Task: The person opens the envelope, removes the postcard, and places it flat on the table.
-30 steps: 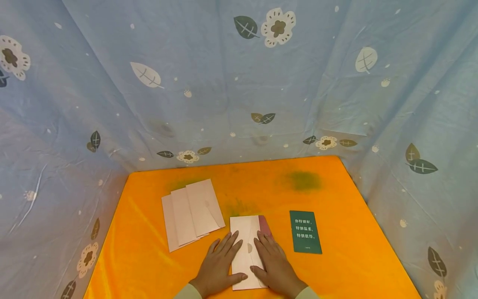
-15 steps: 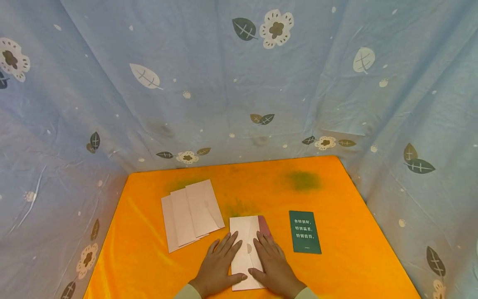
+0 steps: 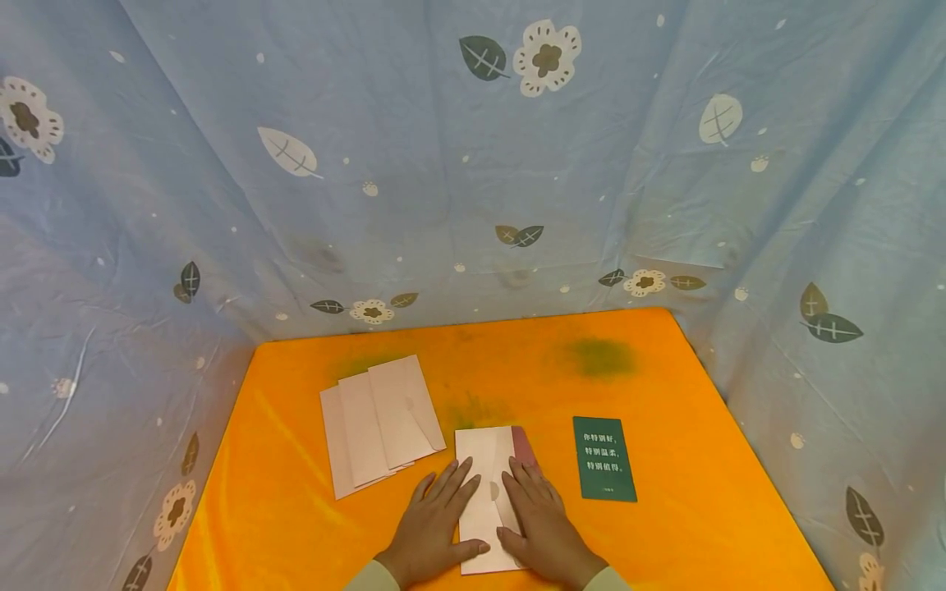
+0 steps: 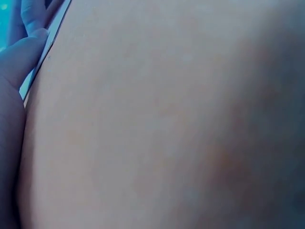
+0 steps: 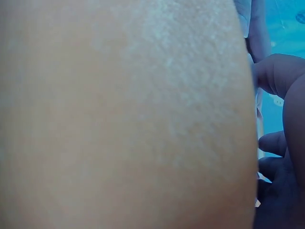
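A pale pink envelope (image 3: 484,451) lies flat at the front middle of the table, its half-round notch showing between the hands. From its right side a maroon flap or sheet (image 3: 524,445) sticks out. My left hand (image 3: 432,525) rests on the envelope's left edge, fingers extended and thumb toward the middle. Over the right edge lies my right hand (image 3: 547,525), fingers likewise straight, covering part of the maroon piece. Skin close to the lens fills most of both wrist views; the left hand (image 4: 21,57) and right hand (image 5: 286,109) show only at the sides.
Several overlapping pink envelopes (image 3: 395,414) are fanned out to the left. On the right lies a dark green card (image 3: 604,458) with white writing. An orange cloth (image 3: 709,492) covers the table, and blue patterned curtains (image 3: 414,164) hang around its back and sides.
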Motion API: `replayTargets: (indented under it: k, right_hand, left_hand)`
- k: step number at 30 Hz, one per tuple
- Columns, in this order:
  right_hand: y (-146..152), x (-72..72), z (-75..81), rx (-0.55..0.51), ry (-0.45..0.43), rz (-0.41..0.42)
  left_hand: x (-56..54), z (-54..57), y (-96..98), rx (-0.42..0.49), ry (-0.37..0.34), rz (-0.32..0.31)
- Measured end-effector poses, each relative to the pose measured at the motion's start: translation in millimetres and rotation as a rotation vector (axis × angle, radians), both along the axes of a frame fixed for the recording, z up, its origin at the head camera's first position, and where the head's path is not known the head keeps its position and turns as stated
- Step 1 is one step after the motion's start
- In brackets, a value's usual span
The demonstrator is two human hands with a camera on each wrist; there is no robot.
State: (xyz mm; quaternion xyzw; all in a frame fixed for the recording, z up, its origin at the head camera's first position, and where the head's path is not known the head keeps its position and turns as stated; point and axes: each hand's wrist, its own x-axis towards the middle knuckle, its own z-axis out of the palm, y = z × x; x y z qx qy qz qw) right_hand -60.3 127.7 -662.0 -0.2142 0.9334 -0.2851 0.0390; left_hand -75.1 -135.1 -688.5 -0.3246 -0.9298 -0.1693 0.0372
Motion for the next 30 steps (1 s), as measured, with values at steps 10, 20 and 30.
replayTargets:
  k: [10, 20, 30]
  right_hand:
    - [8, -3.5, 2.0, -0.122, -0.081, -0.032]
    - [17, -1.5, 5.2, -0.169, -0.090, -0.030]
    - [22, -1.6, 7.3, -0.199, -0.053, -0.009]
  left_hand:
    - [0.8, 3.8, 0.1, 0.030, -0.042, -0.003]
    - [1.7, 10.8, 1.0, 0.000, -0.068, 0.006]
    - [1.4, 12.0, 1.1, 0.004, -0.063, 0.007]
